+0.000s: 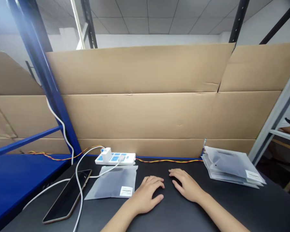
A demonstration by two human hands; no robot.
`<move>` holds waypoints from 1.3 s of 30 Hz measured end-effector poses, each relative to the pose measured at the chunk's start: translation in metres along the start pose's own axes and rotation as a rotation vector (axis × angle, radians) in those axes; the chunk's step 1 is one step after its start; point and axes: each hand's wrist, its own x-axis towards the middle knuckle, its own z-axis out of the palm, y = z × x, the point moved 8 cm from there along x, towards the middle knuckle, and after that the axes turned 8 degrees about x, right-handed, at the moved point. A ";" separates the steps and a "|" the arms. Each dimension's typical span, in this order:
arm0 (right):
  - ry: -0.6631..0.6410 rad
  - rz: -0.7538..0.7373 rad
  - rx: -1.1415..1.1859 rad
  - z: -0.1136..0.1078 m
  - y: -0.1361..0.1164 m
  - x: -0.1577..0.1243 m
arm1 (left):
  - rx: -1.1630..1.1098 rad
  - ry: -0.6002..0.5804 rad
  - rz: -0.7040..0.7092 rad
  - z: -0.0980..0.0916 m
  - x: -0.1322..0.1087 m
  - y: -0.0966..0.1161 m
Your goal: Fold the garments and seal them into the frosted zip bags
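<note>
My left hand (147,194) rests palm down on the black tabletop (164,216), fingers apart and holding nothing. Just left of it lies a flat, frosted plastic bag (111,182) with a white barcode label (126,191). My right hand (186,185) is also palm down on the table, its fingers stretched toward the left and nothing in them. A gap of bare tabletop separates the two hands. Farther right, a stack of similar frosted bags (229,164) lies near the back edge, apart from my right hand.
A white power strip (129,158) with plugs sits at the back left. White cables (79,183) run from it, one crossing a dark tablet (69,196). Cardboard panels (145,116) wall off the back, with a blue post (50,74) at left and a grey post (277,109) at right.
</note>
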 end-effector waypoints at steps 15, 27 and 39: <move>-0.015 0.019 0.012 0.006 0.004 -0.002 | 0.024 -0.009 0.029 -0.005 0.000 0.004; -0.036 0.028 0.051 0.001 0.003 -0.001 | 0.020 -0.028 0.007 -0.008 0.002 0.005; -0.049 0.051 0.054 -0.001 0.002 -0.002 | 0.050 -0.028 0.001 -0.007 0.002 0.005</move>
